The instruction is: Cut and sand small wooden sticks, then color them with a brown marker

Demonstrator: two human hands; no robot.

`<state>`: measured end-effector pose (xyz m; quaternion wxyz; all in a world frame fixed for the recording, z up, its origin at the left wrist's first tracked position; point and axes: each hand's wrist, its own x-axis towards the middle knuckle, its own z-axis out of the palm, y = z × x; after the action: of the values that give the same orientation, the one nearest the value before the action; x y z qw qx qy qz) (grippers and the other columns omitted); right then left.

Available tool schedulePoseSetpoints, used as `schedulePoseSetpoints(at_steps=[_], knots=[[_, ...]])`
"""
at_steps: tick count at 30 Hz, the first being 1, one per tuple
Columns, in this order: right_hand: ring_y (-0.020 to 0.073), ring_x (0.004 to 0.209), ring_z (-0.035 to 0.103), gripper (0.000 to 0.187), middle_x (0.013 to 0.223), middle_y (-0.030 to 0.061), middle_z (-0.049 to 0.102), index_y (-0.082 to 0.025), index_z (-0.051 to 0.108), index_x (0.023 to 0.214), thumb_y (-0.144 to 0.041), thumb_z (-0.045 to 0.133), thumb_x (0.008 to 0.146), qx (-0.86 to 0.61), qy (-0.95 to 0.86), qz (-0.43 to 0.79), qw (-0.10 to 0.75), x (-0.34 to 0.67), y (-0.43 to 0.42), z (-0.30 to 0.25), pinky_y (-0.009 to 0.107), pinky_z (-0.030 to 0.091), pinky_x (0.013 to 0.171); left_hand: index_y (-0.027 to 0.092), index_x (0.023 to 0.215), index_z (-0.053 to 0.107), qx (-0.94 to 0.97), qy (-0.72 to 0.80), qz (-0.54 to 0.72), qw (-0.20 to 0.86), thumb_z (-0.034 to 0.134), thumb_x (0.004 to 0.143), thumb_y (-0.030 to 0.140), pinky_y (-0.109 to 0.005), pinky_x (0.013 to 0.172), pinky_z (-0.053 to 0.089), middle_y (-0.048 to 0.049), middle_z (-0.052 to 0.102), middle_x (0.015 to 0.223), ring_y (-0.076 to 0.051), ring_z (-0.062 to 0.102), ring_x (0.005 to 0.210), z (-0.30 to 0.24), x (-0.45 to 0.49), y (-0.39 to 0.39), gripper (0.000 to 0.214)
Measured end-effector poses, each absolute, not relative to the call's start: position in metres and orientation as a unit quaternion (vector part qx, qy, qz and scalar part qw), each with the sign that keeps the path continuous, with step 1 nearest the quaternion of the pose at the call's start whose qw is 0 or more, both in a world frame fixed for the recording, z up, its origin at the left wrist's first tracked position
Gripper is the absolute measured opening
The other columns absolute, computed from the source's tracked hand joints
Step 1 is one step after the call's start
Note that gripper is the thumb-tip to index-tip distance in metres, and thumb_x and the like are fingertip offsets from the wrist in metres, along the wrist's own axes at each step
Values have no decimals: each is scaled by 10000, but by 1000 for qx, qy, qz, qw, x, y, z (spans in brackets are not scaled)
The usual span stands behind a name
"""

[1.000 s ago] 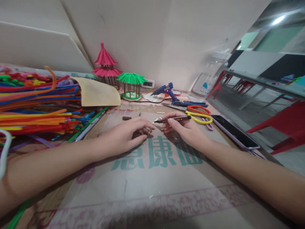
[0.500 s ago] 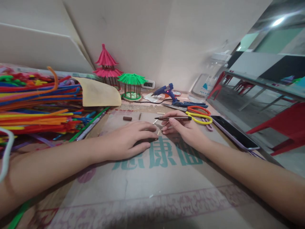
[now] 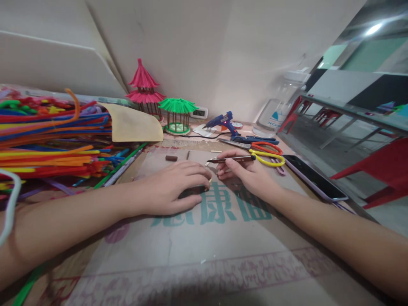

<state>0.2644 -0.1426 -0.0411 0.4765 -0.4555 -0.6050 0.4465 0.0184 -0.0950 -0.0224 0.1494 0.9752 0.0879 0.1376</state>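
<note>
My right hand (image 3: 244, 170) is closed around a brown marker pen (image 3: 234, 159), its bare tip pointing left. My left hand (image 3: 178, 187) lies palm down on the printed sheet (image 3: 191, 242), fingers bent and thumb apart. A small pale stick (image 3: 210, 181) shows at its fingertips, partly hidden; a firm hold on it cannot be seen. Another short pale stick (image 3: 207, 163) lies by the pen tip, and one more pale stick (image 3: 216, 151) lies farther back. Left of these are the brown pen cap (image 3: 171, 158) and a short brown stick (image 3: 188, 155).
Colourful pipe cleaners (image 3: 47, 127) fill the left side. At the back stand a pink-roofed model (image 3: 145, 87), a green-roofed model (image 3: 177, 108), a blue glue gun (image 3: 223, 123) and a large clear bottle (image 3: 277, 108). Scissors (image 3: 266, 155) and a phone (image 3: 314, 176) lie right.
The fingers of my left hand have drawn in slightly over the small pale stick, hiding more of it. My right hand keeps the marker pen in nearly the same place.
</note>
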Motion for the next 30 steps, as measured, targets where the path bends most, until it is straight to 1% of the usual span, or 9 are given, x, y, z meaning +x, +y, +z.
schedulePoseSetpoints(at_steps=[3,5,10,12,16,20,22,26,30], knots=[[182,780,718,291,875,22,706,-275,653,1032,-538,666,908,-458,-607,445,474,265,-143,-42,351,650,745,213,1164,615,976,76,137,150,540,965,248,-414,1109,391,-87,602,1390,-253,518,1309,-23,18,-95,215],[185,777,719,303,877,24,707,-273,654,1032,-546,670,903,-459,-608,443,473,265,-143,-42,358,651,752,211,1126,619,976,75,138,153,537,963,244,-401,1083,409,-84,627,1346,-245,545,1266,-23,19,-95,185],[182,769,722,340,874,27,714,-256,657,1037,-558,687,885,-457,-606,444,476,264,-143,-41,353,652,749,205,1075,644,973,126,146,126,503,986,285,-436,1073,393,-82,664,1249,-255,568,1212,-25,20,-95,186],[175,761,720,345,860,24,714,-248,657,1036,-555,693,883,-456,-604,442,481,265,-143,-40,340,650,734,204,1093,642,971,140,143,129,495,992,300,-428,1063,398,-78,663,1248,-249,579,1195,-25,19,-96,203],[164,722,708,357,831,25,718,-231,658,1011,-557,704,871,-452,-604,440,487,266,-145,-39,320,638,701,201,1208,598,961,180,162,135,539,963,295,-395,989,437,-69,667,1211,-239,603,1120,-25,19,-97,269],[151,700,702,327,799,22,725,-224,653,971,-528,714,869,-441,-600,454,489,265,-147,-38,298,627,688,183,1117,631,952,215,187,112,513,975,280,-378,936,452,-65,677,1070,-234,611,1039,-26,20,-95,208],[139,658,691,314,763,20,725,-214,647,949,-509,718,868,-446,-604,454,481,264,-147,-37,272,611,643,178,1096,644,951,215,194,106,511,978,274,-369,922,457,-63,677,1036,-228,615,1011,-27,20,-93,202],[139,608,679,324,691,21,717,-195,647,924,-493,743,842,-458,-615,451,457,262,-149,-34,238,571,549,182,1123,664,955,194,194,108,514,980,267,-362,955,456,-68,682,1098,-221,617,1049,-29,19,-92,224],[145,604,680,350,695,26,719,-186,658,925,-505,755,819,-459,-615,456,450,262,-150,-32,252,577,549,181,1140,680,959,183,184,110,508,979,249,-357,987,453,-74,676,1149,-216,613,1081,-29,19,-91,245]])
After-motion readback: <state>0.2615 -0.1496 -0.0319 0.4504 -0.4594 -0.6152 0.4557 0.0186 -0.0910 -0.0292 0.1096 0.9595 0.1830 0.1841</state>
